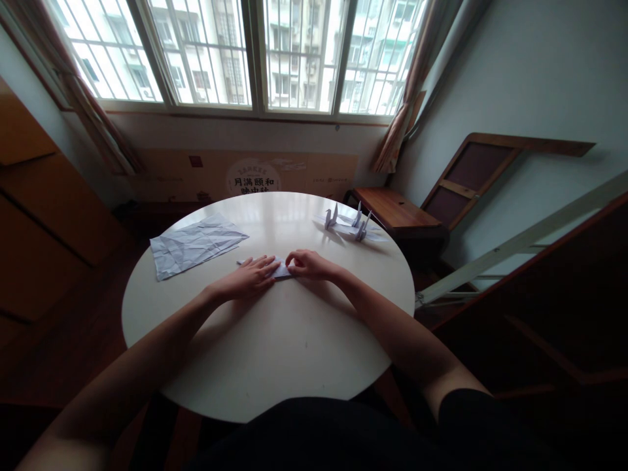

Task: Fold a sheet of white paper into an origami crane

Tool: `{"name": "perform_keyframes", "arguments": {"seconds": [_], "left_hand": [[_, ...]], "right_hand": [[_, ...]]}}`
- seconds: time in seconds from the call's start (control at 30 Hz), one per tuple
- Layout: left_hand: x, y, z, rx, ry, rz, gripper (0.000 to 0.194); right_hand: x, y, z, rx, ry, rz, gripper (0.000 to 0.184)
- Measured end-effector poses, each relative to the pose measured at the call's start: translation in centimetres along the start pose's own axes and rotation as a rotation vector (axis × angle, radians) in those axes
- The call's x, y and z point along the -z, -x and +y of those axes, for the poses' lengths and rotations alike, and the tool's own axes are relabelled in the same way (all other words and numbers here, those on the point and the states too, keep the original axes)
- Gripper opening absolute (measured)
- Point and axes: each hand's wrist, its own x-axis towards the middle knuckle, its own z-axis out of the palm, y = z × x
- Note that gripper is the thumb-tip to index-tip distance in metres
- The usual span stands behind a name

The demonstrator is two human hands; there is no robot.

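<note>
A small piece of folded white paper (281,270) lies on the round white table (284,353) between my hands. My left hand (250,276) rests flat across its left part, fingers stretched out and covering much of it; a narrow tip sticks out beyond them. At the right end of the paper, the thumb and bent index finger of my right hand (310,264) are pinched together on its edge. The paper's exact folded shape is hidden under the fingers.
Creased paper sheets (196,245) lie at the table's left. Folded paper cranes (331,217) stand at the far right of the tabletop. Beyond the table are a wooden stool-like piece (392,208), a printed cardboard panel (304,171) and barred windows.
</note>
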Motion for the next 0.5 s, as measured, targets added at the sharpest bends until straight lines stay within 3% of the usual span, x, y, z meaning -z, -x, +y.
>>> {"name": "perform_keyframes", "arguments": {"seconds": [0.5], "left_hand": [[-0.15,-0.04,-0.18,-0.006,-0.017,-0.003,0.066]], "right_hand": [[0.12,0.06,-0.07,0.007,-0.002,0.0,0.018]]}}
